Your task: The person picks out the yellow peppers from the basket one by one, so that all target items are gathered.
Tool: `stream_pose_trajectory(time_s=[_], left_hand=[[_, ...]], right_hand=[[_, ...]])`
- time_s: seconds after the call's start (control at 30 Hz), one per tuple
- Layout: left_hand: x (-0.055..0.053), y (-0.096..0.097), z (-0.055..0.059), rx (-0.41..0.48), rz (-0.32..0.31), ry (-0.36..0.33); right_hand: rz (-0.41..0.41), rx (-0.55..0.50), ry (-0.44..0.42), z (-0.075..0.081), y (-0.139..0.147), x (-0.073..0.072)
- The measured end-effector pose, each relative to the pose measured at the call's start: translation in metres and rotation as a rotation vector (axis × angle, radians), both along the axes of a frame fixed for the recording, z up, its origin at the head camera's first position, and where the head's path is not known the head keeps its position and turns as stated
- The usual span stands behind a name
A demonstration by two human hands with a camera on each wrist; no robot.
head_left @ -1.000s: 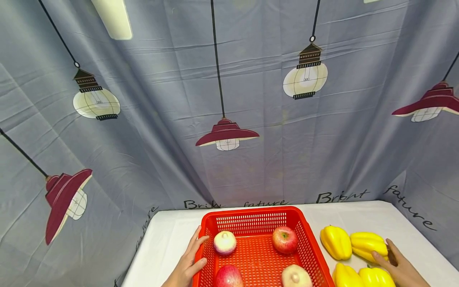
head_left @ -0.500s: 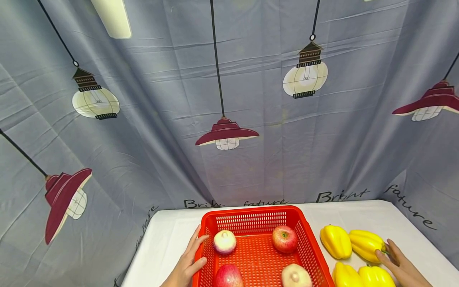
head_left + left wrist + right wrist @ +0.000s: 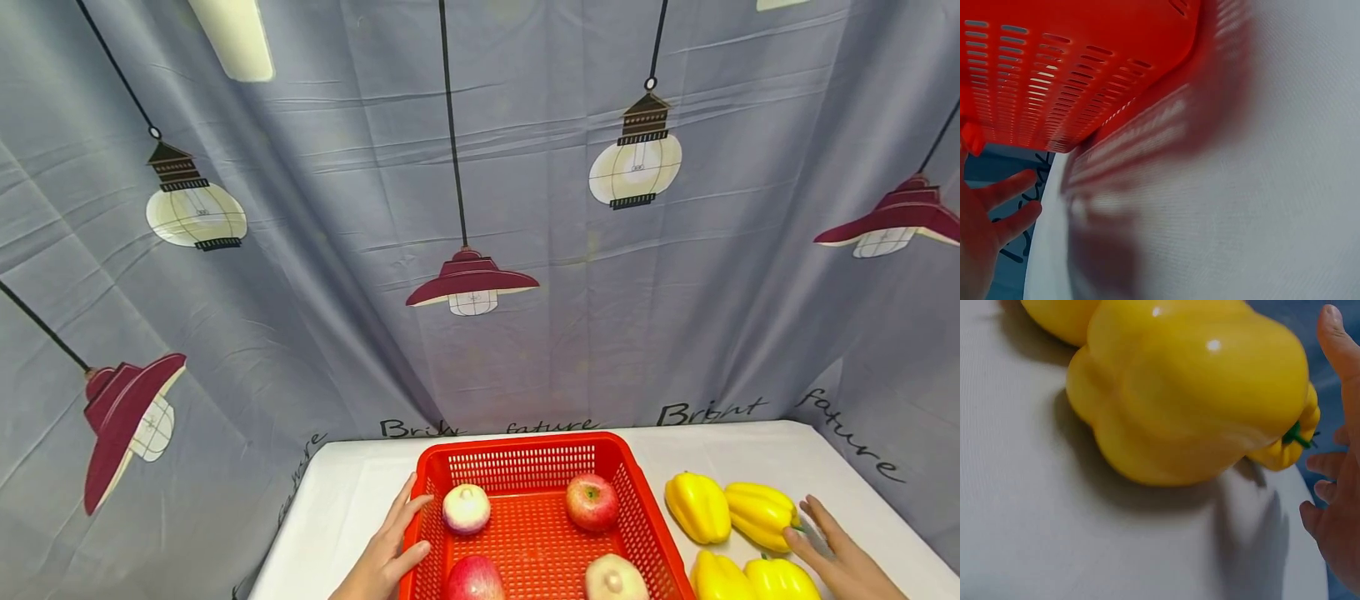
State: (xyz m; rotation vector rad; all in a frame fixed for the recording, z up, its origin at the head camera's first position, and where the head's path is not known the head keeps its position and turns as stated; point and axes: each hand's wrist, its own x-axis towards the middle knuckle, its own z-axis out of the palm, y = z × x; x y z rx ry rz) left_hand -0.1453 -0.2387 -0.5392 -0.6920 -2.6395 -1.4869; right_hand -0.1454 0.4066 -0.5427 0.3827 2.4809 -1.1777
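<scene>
My left hand (image 3: 390, 542) is at the left rim of a red plastic basket (image 3: 652, 508), fingers straight and spread. In the left wrist view two fingers (image 3: 1015, 215) stretch out below the basket's slotted wall. My right hand (image 3: 840, 546) is spread just right of a yellow bell pepper (image 3: 759, 515), near its green stem, holding nothing. In the right wrist view a large yellow pepper (image 3: 1191, 394) lies on the white cloth, and the right thumb (image 3: 1335, 337) stands apart from it. Another yellow pepper (image 3: 697, 508) lies beside the first; two more lie in front.
Inside the basket are a red apple (image 3: 592, 502), a larger red fruit (image 3: 476, 579), a white-and-purple round vegetable (image 3: 467, 509) and a cream-coloured one with a nub (image 3: 615, 579). A grey curtain (image 3: 525, 358) printed with lamps hangs behind the white table (image 3: 360, 475).
My right hand has let go of the back right pepper and drawn back a little to the right, uncovering its stem end. The left hand has stayed at the basket's rim.
</scene>
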Motion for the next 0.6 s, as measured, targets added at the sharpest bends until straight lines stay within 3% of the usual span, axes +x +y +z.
stream_pose_trajectory(time_s=[0.37, 0.6], left_hand=[[-0.006, 0.000, 0.014, -0.124, -0.010, 0.019], [-0.004, -0.002, 0.027, -0.254, 0.045, 0.085]], right_hand=[[0.093, 0.123, 0.165, 0.035, -0.013, 0.000], [0.193, 0.212, 0.335, 0.054, -0.034, -0.002]])
